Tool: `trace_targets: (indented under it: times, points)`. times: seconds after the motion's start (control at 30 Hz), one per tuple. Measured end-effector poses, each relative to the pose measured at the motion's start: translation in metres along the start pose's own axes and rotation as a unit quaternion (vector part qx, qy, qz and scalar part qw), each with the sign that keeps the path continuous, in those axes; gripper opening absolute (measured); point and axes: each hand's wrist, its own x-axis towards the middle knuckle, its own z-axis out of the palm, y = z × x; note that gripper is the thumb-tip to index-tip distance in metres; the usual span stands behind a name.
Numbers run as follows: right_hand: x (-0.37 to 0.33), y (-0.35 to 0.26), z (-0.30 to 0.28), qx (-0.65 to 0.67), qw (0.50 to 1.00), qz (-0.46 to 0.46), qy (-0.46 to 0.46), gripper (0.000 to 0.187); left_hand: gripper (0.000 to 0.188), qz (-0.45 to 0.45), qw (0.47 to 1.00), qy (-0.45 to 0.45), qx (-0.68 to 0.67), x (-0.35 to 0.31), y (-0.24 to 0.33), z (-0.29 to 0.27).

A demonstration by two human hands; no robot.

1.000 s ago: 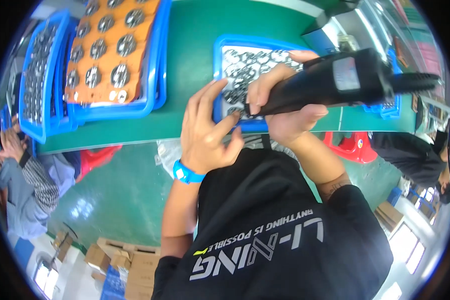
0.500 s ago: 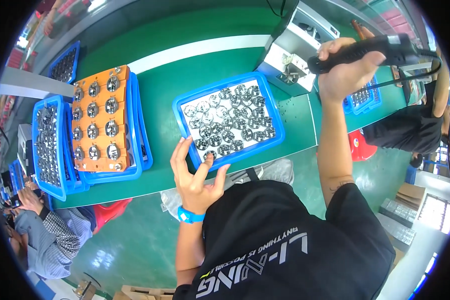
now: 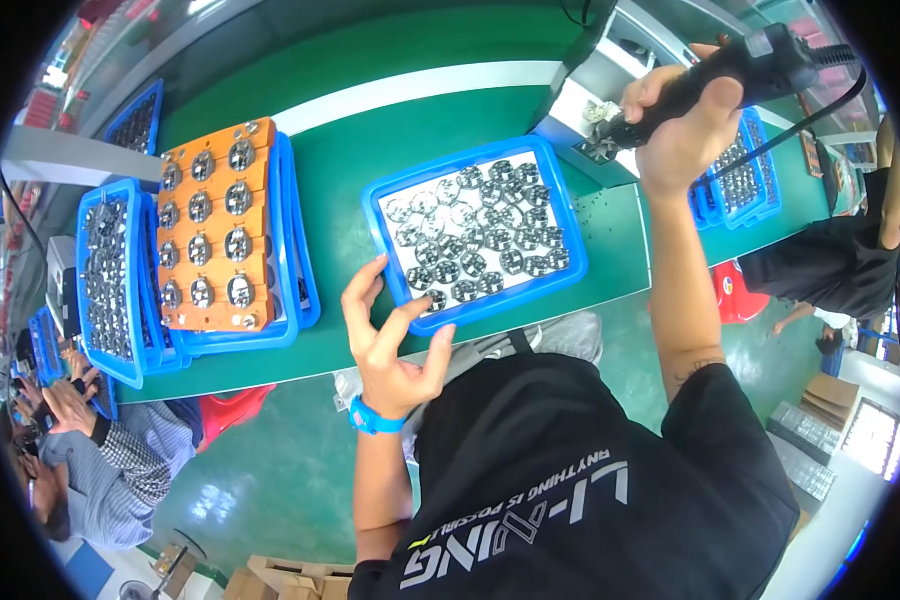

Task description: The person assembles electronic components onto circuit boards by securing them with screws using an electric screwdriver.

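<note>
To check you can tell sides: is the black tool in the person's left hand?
No, the right hand grips the black tool; the left hand is at the blue tray.

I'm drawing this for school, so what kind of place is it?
Probably a factory workshop: there's a long green workbench, blue trays holding lots of small round parts, and a black corded tool in the person's right hand.

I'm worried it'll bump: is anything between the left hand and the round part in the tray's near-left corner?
Nothing visible is: the left hand reaches over the rim of the blue tray, one fingertip right at the round part.
</note>
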Motion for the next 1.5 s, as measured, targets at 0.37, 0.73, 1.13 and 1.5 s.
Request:
trace_targets:
  times: [0.37, 0.73, 1.13, 1.5]
  points:
    - [-0.098, -0.045, 0.060, 0.330, 0.926, 0.164, -0.087, 0.098, 0.033, -0.019, 0.993, -0.011, -0.117, -0.006, -0.027, -0.008]
    - [-0.155, -0.049, 0.102, 0.173, 0.937, 0.259, -0.156, 0.097, 0.031, 0.006, 0.999, -0.003, -0.037, -0.006, -0.027, -0.001]
    - [-0.159, -0.050, 0.100, 0.163, 0.940, 0.232, -0.191, 0.094, 0.031, 0.018, 0.999, 0.001, -0.036, -0.006, -0.023, 0.000]
    - [-0.160, -0.041, 0.103, 0.193, 0.919, 0.243, -0.242, 0.088, 0.020, 0.010, 1.000, -0.001, -0.026, -0.001, -0.024, 0.005]
